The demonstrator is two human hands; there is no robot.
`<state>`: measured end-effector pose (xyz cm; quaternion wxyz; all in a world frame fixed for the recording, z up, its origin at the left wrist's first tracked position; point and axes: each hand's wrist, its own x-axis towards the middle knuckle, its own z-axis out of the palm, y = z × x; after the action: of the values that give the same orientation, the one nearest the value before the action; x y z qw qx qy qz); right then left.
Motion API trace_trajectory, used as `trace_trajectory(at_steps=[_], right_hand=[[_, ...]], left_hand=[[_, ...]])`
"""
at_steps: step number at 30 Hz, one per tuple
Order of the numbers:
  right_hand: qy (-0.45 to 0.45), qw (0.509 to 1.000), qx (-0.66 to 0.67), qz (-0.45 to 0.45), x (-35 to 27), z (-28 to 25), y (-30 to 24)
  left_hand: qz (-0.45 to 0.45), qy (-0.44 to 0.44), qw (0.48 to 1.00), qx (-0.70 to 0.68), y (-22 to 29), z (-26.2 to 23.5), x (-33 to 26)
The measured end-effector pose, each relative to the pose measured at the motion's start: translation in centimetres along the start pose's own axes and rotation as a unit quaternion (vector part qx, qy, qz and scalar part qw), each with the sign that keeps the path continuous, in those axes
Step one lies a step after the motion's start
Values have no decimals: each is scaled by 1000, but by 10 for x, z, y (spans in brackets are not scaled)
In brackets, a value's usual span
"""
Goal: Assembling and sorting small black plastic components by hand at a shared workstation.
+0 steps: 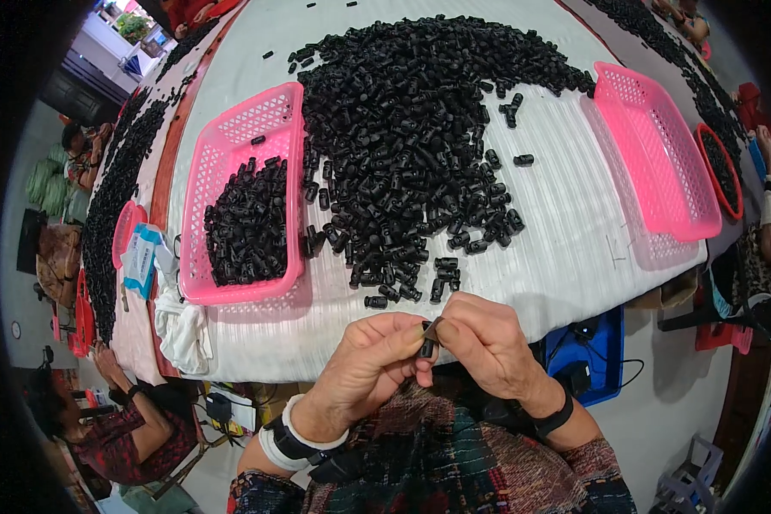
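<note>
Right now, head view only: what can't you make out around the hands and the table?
- Small black plastic part pinched between the left hand and right hand: fingers cover most of it, shape unclear.
- Right pink plastic mesh basket: contents too faint to tell.
- Heap of small black plastic pieces: single pieces too small.
- White table far edge: cut off by the frame.

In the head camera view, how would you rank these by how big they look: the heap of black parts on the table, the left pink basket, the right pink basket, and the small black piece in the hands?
1. Heap of black parts.
2. Left pink basket and right pink basket: alike, unranked.
3. Small black piece, pinched between left hand and right hand.
</note>
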<state>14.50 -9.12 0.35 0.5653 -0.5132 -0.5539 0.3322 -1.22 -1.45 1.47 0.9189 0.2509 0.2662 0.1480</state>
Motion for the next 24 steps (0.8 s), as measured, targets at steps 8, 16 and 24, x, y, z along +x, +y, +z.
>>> trace_trajectory(at_steps=[8, 16, 24], right_hand=[[9, 999, -37, -6, -1, -1, 5], [4, 996, -93, -5, -1, -2, 12], [-40, 996, 41, 68, -8, 0, 19]], left_hand=[[0, 7, 1000, 6, -1, -1, 2], [-9, 39, 999, 24, -1, -5, 5], [-8, 57, 998, 20, -8, -12, 15]])
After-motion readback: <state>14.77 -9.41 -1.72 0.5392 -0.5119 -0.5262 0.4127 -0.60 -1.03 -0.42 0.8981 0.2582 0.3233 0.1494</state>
